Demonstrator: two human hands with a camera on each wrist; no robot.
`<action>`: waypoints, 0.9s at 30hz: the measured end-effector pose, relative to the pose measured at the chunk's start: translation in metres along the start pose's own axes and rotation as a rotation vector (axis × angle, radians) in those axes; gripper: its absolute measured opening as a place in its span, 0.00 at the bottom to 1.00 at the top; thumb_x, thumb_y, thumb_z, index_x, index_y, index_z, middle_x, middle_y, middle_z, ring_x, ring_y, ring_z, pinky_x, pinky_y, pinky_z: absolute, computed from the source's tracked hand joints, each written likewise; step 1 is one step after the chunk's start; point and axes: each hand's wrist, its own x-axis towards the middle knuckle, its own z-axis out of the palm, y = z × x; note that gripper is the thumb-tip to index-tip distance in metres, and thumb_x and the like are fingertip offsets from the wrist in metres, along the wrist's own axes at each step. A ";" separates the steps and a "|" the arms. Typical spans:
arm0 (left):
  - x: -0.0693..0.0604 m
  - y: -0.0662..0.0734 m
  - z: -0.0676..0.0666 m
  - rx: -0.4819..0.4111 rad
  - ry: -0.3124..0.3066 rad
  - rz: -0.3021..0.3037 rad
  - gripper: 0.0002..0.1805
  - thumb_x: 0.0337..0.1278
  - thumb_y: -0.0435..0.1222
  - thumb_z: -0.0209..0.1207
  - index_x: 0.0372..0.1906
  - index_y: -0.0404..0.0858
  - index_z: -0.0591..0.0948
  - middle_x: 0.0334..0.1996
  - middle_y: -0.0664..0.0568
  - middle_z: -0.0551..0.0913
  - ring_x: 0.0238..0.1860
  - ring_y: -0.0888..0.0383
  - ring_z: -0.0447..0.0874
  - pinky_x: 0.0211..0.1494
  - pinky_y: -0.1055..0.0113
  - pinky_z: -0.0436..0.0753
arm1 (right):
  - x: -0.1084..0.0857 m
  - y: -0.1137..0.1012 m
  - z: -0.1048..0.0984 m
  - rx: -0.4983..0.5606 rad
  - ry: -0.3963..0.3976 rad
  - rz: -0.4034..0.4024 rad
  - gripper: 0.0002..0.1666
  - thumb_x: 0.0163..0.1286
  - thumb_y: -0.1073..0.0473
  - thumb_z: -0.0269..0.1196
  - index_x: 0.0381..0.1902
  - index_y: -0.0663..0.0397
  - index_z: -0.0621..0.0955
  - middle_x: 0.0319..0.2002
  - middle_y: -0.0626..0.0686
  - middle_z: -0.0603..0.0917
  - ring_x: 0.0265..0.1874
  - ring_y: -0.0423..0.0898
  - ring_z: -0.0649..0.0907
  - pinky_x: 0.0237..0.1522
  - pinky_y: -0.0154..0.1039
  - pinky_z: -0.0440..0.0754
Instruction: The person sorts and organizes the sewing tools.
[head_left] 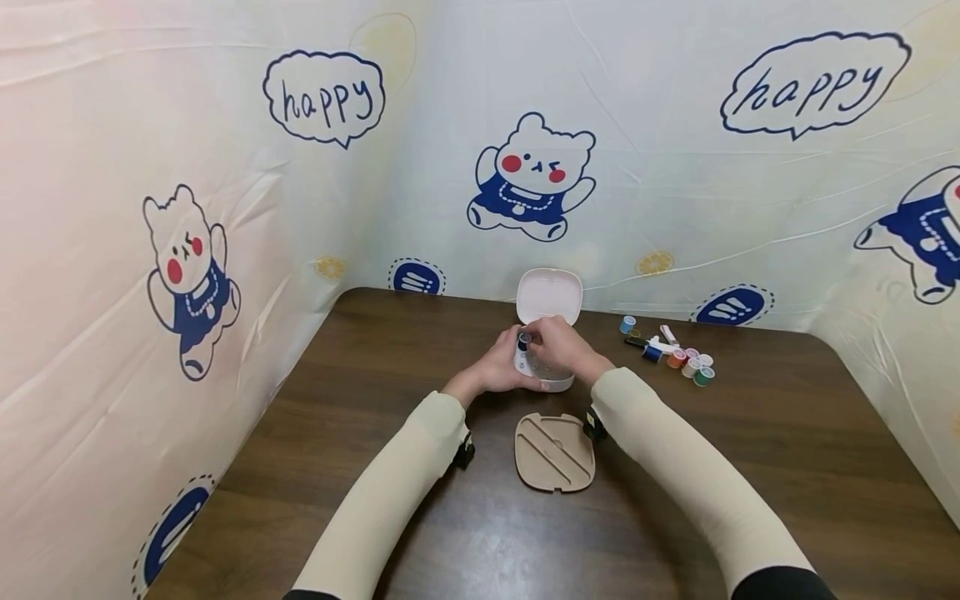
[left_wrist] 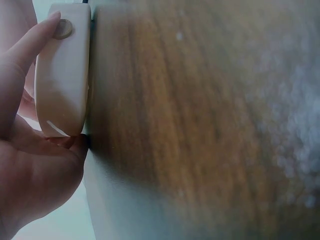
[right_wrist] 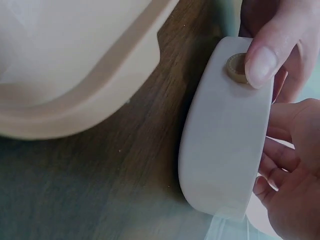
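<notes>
A pale sewing box [head_left: 557, 386] stands on the table with its lid [head_left: 550, 293] raised at the back. My left hand [head_left: 498, 367] grips the box from the left side. In the left wrist view its thumb presses on the round button [left_wrist: 63, 29] at the box's front. Over the open box, my right hand [head_left: 562, 342] pinches a dark thread spool [head_left: 523, 341] near the left rim. Small pegs or holes show on the floor inside. The right wrist view shows the box's front wall [right_wrist: 222, 130], while the spool is hidden there.
A beige divided tray [head_left: 555, 454] lies in front of the box. To the right are several thread spools, among them an orange spool [head_left: 677, 358], a green spool [head_left: 704, 377] and a light blue spool [head_left: 627, 324], beside small white and black tools. Printed cloth hangs behind the table.
</notes>
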 end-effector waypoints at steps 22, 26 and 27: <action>-0.001 0.002 0.000 0.005 -0.009 -0.014 0.63 0.42 0.49 0.80 0.77 0.36 0.53 0.70 0.37 0.61 0.64 0.45 0.68 0.70 0.53 0.68 | -0.027 -0.003 -0.015 -0.064 -0.047 0.031 0.21 0.71 0.62 0.65 0.60 0.63 0.81 0.51 0.60 0.86 0.50 0.55 0.85 0.54 0.54 0.81; 0.002 -0.001 0.001 0.013 -0.010 0.002 0.63 0.42 0.48 0.81 0.77 0.36 0.53 0.68 0.39 0.62 0.64 0.47 0.67 0.69 0.54 0.69 | -0.037 -0.004 -0.022 -0.058 -0.046 0.048 0.20 0.71 0.61 0.65 0.58 0.63 0.82 0.53 0.61 0.85 0.52 0.56 0.84 0.55 0.55 0.80; 0.002 -0.002 0.001 0.016 -0.007 0.003 0.63 0.41 0.48 0.81 0.77 0.36 0.53 0.68 0.39 0.63 0.64 0.47 0.67 0.69 0.54 0.69 | -0.038 -0.004 -0.023 -0.055 -0.046 0.051 0.20 0.71 0.60 0.65 0.58 0.63 0.83 0.53 0.61 0.85 0.52 0.55 0.84 0.54 0.55 0.81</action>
